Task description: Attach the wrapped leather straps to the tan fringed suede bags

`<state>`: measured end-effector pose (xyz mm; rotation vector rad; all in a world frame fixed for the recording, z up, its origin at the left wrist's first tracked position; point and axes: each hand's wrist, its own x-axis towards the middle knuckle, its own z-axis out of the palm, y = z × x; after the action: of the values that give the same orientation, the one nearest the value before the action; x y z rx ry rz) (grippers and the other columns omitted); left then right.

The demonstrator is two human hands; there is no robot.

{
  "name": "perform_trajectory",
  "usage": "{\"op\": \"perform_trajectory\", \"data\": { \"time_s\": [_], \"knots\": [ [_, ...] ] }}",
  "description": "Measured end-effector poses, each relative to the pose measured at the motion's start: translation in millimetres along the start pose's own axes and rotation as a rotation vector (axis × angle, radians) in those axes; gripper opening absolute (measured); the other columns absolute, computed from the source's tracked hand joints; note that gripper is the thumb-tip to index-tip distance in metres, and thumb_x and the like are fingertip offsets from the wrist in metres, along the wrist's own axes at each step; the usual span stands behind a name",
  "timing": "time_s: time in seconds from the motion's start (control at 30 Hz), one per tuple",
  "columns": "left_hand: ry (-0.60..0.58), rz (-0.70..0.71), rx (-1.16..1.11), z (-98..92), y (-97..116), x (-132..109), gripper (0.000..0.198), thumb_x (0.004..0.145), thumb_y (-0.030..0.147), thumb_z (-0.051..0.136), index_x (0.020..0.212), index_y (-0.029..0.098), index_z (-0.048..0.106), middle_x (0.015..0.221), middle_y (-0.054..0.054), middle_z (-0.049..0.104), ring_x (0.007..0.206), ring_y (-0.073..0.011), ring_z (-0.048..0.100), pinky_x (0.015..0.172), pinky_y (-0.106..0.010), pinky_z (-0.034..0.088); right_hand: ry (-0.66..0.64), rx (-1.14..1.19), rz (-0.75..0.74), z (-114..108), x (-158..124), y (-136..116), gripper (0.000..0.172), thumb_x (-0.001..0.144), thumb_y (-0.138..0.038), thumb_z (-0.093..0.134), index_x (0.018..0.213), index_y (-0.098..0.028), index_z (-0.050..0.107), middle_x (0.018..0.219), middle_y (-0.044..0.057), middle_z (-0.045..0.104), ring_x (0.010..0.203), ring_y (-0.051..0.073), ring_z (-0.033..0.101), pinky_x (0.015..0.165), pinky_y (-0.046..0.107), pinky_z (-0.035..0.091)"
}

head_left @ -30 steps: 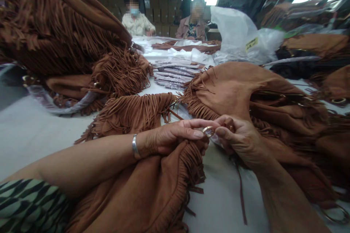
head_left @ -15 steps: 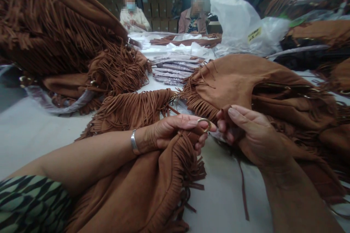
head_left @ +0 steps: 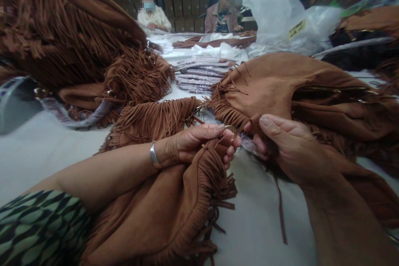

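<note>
My left hand (head_left: 202, 141) is closed on a gold ring (head_left: 231, 132) at the upper corner of a brown fringed bag (head_left: 162, 212). That bag lies under my left forearm, its fringe hanging down the right side. Between the thumb and fingers of my right hand (head_left: 286, 145) is the end of a brown leather strip (head_left: 257, 124). A thin brown strand (head_left: 282, 212) hangs below this hand. The ring and the strip are a short gap apart.
A big fringed bag (head_left: 68, 29) rises at left. Another brown bag (head_left: 264, 87) lies beyond my right hand. Wrapped straps (head_left: 199, 77) are stacked mid-table (head_left: 255, 220). Two people (head_left: 152, 16) (head_left: 221, 18) sit across, near clear plastic (head_left: 274, 12).
The view has shifted slightly, so the background sits a little differently. Both hands keep their grips, and the ring appears tilted a little differently at my left fingertips.
</note>
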<state>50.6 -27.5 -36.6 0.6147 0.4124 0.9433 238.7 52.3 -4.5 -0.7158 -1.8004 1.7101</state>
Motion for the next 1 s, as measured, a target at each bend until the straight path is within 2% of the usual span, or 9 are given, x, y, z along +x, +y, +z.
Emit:
{"op": "perform_trajectory", "data": {
  "time_s": [0.07, 0.17, 0.27, 0.4, 0.5, 0.7, 0.83, 0.9, 1.0],
  "knots": [
    [0.002, 0.002, -0.002, -1.8, -0.1, 0.3, 0.031, 0.076, 0.037, 0.069, 0.092, 0.011, 0.062, 0.092, -0.008, 0.062, 0.08, -0.0201, 0.064, 0.075, -0.034, 0.052, -0.031, 0.037, 0.009, -1.8, -0.5, -0.9, 0.03, 0.091, -0.043, 0.049, 0.083, -0.016, 0.061, 0.05, -0.005, 0.046, 0.043, 0.007, 0.039, 0.042, 0.02, 0.03],
    [-0.021, -0.012, 0.017, -3.3, 0.7, -0.4, 0.029, 0.079, 0.037, 0.066, 0.094, 0.013, 0.061, 0.1, -0.009, 0.063, 0.083, -0.0247, 0.066, 0.075, -0.037, 0.052, -0.044, -0.027, 0.007, -3.9, -0.4, 0.1, 0.032, 0.089, -0.045, 0.051, 0.08, -0.016, 0.062, 0.052, -0.004, 0.05, 0.045, 0.007, 0.041, 0.043, 0.02, 0.03],
    [-0.043, -0.038, 0.057, -4.0, 2.6, -2.5, 0.031, 0.082, 0.04, 0.062, 0.098, 0.013, 0.061, 0.097, -0.01, 0.065, 0.081, -0.0232, 0.066, 0.073, -0.036, 0.052, -0.017, -0.11, -0.011, -3.7, -0.4, 0.0, 0.034, 0.088, -0.047, 0.053, 0.075, -0.016, 0.061, 0.051, -0.003, 0.052, 0.043, 0.007, 0.042, 0.041, 0.02, 0.028],
    [-0.019, -0.099, 0.127, -4.1, 5.7, -4.9, 0.044, 0.081, 0.045, 0.063, 0.105, 0.009, 0.062, 0.088, -0.01, 0.065, 0.079, -0.0202, 0.065, 0.074, -0.032, 0.052, -0.002, -0.156, 0.01, -0.3, -1.5, -4.6, 0.034, 0.091, -0.043, 0.05, 0.073, -0.017, 0.06, 0.05, -0.003, 0.054, 0.045, 0.007, 0.044, 0.045, 0.021, 0.03],
    [0.0, -0.092, 0.153, -2.2, 7.5, -4.9, 0.041, 0.079, 0.046, 0.064, 0.096, 0.009, 0.063, 0.085, -0.01, 0.064, 0.076, -0.0192, 0.064, 0.072, -0.032, 0.052, 0.0, -0.176, 0.006, 1.0, -2.3, -7.1, 0.033, 0.091, -0.042, 0.05, 0.073, -0.017, 0.06, 0.049, -0.002, 0.054, 0.044, 0.007, 0.043, 0.045, 0.021, 0.029],
    [0.004, -0.042, 0.132, 2.0, 9.0, -4.6, 0.037, 0.075, 0.042, 0.069, 0.088, 0.008, 0.063, 0.086, -0.01, 0.063, 0.078, -0.019, 0.063, 0.075, -0.034, 0.052, -0.114, -0.234, 0.113, -5.5, -3.2, -7.6, 0.041, 0.082, -0.053, 0.059, 0.063, -0.016, 0.059, 0.047, -0.002, 0.05, 0.04, 0.006, 0.036, 0.036, 0.021, 0.02],
    [0.01, 0.002, 0.061, -0.4, 7.9, -4.5, 0.032, 0.073, 0.033, 0.074, 0.09, 0.008, 0.062, 0.091, -0.009, 0.063, 0.081, -0.0179, 0.063, 0.078, -0.034, 0.052, -0.178, -0.327, 0.105, -9.2, -3.6, -8.1, 0.04, 0.078, -0.052, 0.063, 0.06, -0.016, 0.062, 0.046, -0.002, 0.046, 0.037, 0.006, 0.031, 0.033, 0.021, 0.016],
    [-0.014, -0.01, 0.065, -2.6, 6.8, -5.1, 0.032, 0.076, 0.034, 0.071, 0.092, 0.008, 0.062, 0.09, -0.009, 0.063, 0.081, -0.0172, 0.063, 0.079, -0.033, 0.052, -0.198, -0.397, 0.075, -8.8, -2.6, -7.3, 0.037, 0.079, -0.05, 0.062, 0.064, -0.017, 0.066, 0.047, -0.002, 0.047, 0.039, 0.007, 0.034, 0.034, 0.021, 0.018],
    [-0.03, -0.051, 0.092, -4.5, 5.2, -7.9, 0.033, 0.081, 0.039, 0.064, 0.094, 0.009, 0.061, 0.088, -0.008, 0.062, 0.08, -0.0175, 0.063, 0.079, -0.034, 0.051, -0.211, -0.522, -0.015, -5.5, -0.2, -4.6, 0.033, 0.081, -0.046, 0.061, 0.067, -0.018, 0.068, 0.054, 0.001, 0.056, 0.045, 0.011, 0.044, 0.039, 0.023, 0.029]
  ]
}}
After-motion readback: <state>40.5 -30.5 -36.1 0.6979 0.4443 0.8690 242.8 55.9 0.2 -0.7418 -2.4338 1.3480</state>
